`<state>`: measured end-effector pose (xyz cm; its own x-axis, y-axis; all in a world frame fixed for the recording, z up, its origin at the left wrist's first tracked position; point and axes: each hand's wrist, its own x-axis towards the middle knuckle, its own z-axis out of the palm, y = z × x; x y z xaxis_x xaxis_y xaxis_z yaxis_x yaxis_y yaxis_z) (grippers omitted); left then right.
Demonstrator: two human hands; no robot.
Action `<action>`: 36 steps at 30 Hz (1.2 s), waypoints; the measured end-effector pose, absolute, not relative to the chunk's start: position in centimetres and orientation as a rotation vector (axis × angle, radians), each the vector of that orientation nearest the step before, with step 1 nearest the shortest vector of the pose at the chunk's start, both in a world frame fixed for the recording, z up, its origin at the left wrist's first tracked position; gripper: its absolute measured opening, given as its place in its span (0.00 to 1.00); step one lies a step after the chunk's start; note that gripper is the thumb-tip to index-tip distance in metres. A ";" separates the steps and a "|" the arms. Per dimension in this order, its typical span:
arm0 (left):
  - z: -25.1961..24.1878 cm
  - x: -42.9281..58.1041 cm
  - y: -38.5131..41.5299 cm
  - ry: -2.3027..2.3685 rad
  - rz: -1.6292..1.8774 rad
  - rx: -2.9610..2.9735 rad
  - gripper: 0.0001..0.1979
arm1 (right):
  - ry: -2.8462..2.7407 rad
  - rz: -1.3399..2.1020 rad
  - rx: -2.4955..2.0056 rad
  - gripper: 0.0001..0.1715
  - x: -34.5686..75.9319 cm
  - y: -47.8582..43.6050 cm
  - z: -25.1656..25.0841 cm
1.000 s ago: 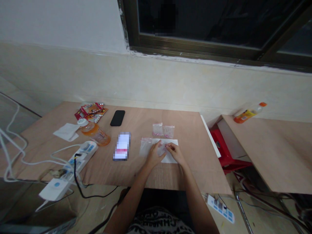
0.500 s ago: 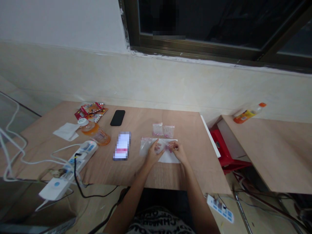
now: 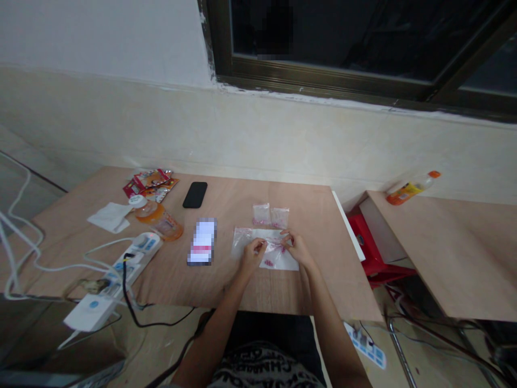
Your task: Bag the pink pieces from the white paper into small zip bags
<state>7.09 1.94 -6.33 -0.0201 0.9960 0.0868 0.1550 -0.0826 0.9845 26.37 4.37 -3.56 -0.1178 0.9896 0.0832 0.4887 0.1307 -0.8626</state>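
Both hands are over the white paper, fairly close to the near edge of the table. The left hand and right hand each pinch one end of a little clear bag. The fingers are closed down narrow on it, and it's stretched between them just above the paper. A few pink beads lie on the paper under it.

Room to move: right of the paper it's bare wood all the way to the table's right edge. Past that there's a gap with a red stool, then a second table. On the left a flat bag touches the paper, and a blurred card sits just beyond it. Behind the paper, two small bags sit side by side.

The table is pale wood, pushed against a cream wall under a dark window.

Counts:
- Four bags in all.
- Two bottles: an orange one on its side, and another on the second table.
- One black phone.
- One tissue.
- A pile of snack packets.
- Two power strips: one at the left with cables, and one on the floor.
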 end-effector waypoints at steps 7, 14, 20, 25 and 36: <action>-6.4 7.0 2.0 1.285 1.221 1.309 0.13 | -1.761 0.944 -1.346 0.17 25.6 4.4 -3.1; -6.1 7.0 1.9 1.259 1.238 1.304 0.12 | -1.734 0.960 -1.296 0.15 24.6 4.7 -3.4; -6.4 7.0 2.1 1.249 1.275 1.299 0.14 | -1.780 0.905 -1.274 0.19 24.1 4.7 -3.6; -6.5 6.9 2.1 1.229 1.296 1.282 0.14 | -1.757 0.957 -1.235 0.23 23.5 4.8 -3.6; -6.3 6.8 2.1 1.217 1.278 1.298 0.12 | -1.734 0.922 -1.244 0.29 22.9 4.7 -3.5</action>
